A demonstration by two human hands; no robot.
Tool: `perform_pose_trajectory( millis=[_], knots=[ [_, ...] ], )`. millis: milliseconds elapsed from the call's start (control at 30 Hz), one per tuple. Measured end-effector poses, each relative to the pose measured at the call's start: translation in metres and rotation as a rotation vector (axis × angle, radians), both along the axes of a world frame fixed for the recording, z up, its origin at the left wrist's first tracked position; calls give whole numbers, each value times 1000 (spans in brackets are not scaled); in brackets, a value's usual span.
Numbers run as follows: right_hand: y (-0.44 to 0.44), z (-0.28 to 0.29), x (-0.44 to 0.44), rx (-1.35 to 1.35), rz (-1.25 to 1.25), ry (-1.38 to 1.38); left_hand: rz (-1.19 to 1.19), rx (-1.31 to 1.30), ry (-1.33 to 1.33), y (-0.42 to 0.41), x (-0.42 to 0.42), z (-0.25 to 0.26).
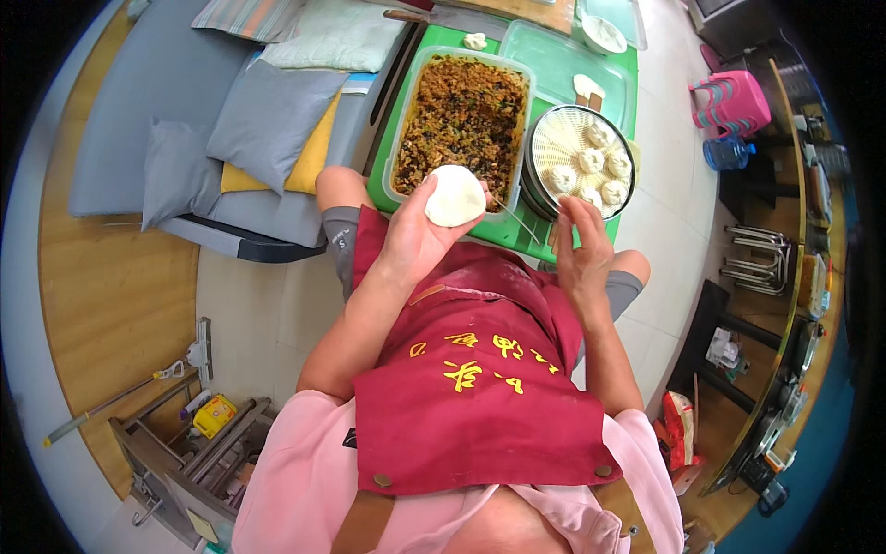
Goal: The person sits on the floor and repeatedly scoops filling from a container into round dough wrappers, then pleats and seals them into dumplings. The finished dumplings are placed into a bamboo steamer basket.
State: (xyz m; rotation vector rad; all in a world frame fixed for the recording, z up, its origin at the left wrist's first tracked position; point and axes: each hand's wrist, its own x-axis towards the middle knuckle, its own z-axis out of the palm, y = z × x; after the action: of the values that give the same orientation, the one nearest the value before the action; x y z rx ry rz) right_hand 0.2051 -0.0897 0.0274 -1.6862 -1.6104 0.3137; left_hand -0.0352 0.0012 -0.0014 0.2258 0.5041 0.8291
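My left hand (415,232) holds a round, flat dough wrapper (455,196) on its palm and fingers, by the near edge of a plastic tub of chopped filling (460,118). My right hand (585,253) is at the near rim of a round steamer (529,166), its fingers bent and close together. Its fingertips overlap the rim near a pleated bun (590,197), and whether they touch or hold anything is unclear. Several more pleated buns (592,161) sit on the steamer's woven mat (554,135). A thin metal utensil (516,221) slants out between the tub and my right hand.
All this stands on a green table (432,38). Beyond the tub are a dough lump (475,41), a clear plastic lid (540,59), a white bowl (603,34) and a dough piece (588,85). A grey sofa (166,76) is left; a pink stool (737,104) stands right.
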Motion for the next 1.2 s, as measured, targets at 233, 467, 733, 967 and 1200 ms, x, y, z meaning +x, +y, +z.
perform_pose_trajectory(
  millis=[233,467,733,967,1200],
  knots=[
    [-29,-58,-2,-282,144,10,-14,157,177,-13,-31,0],
    [49,-52,-36,-140,271,-47,-90,145,256,-32,-60,-2],
    [132,-28,-18,-104,444,-116,-155,154,296,-41,-70,-1],
    [197,-97,-15,-99,679,-239,-167,118,185,-35,-71,9],
    [163,-68,-6,-205,747,-182,-109,-17,67,-31,-71,-9]
  ],
)
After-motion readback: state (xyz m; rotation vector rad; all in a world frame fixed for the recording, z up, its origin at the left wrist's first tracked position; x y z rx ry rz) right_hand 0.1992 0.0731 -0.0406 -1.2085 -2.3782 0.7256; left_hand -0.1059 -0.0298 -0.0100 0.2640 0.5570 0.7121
